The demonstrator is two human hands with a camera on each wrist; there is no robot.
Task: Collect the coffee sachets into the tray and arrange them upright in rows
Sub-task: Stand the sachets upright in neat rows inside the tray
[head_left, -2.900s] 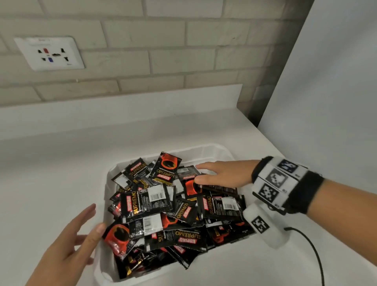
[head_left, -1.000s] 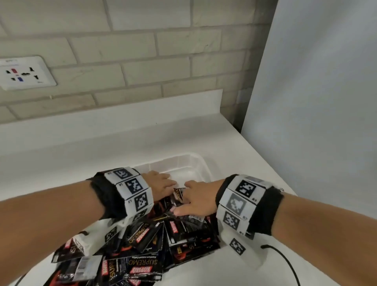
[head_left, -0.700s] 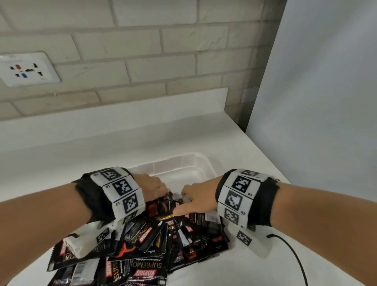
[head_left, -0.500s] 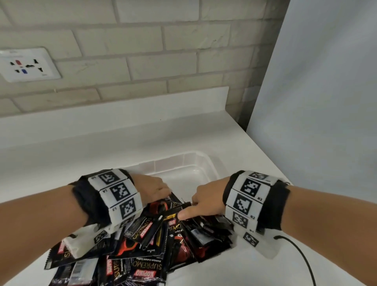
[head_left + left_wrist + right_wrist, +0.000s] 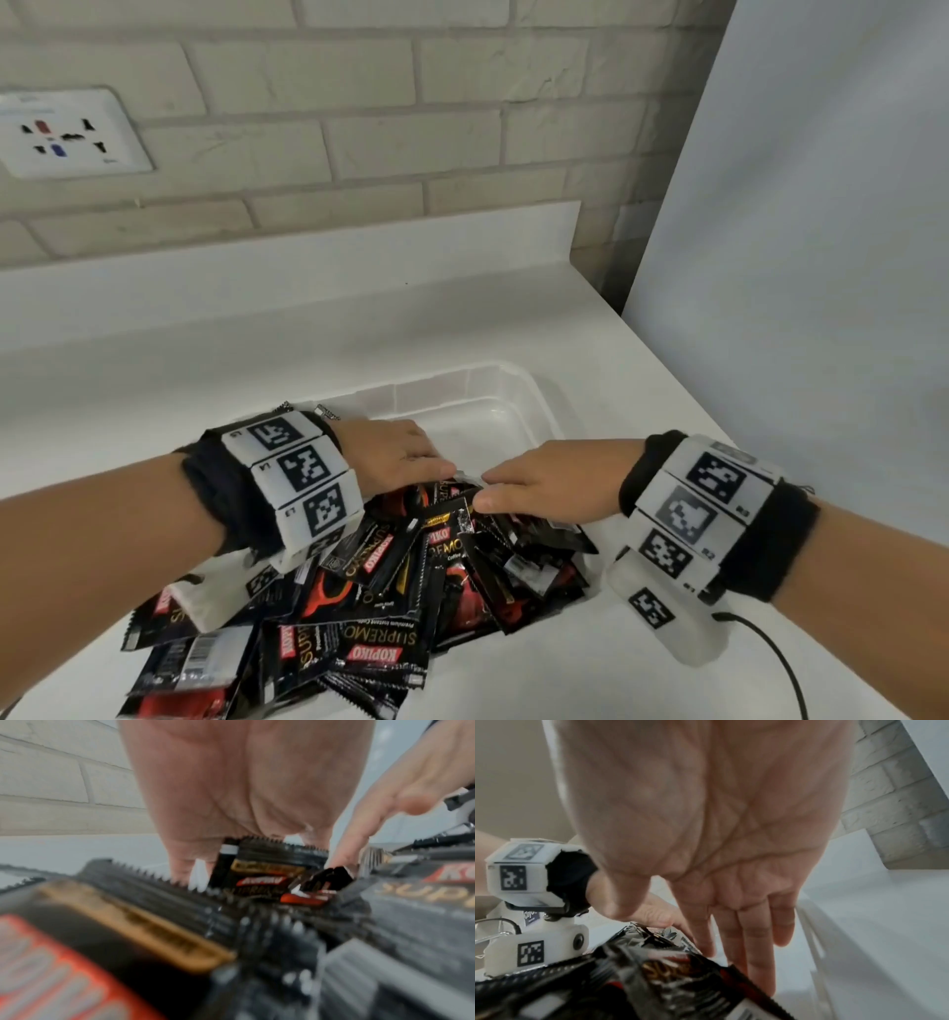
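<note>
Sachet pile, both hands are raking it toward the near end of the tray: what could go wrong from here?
1. The sachet pile already overhangs the tray's near edge; more raking could push sachets onto the counter.
2. The left hand and right hand lie flat on loose packets, so they may slide unevenly.
3. All lie flat and mixed; none stands upright.

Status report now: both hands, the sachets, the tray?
Left hand and right hand open, fingers on sachet pile. Sachets flat, jumbled, some over the near edge. Tray far end bare. No rows yet.
</note>
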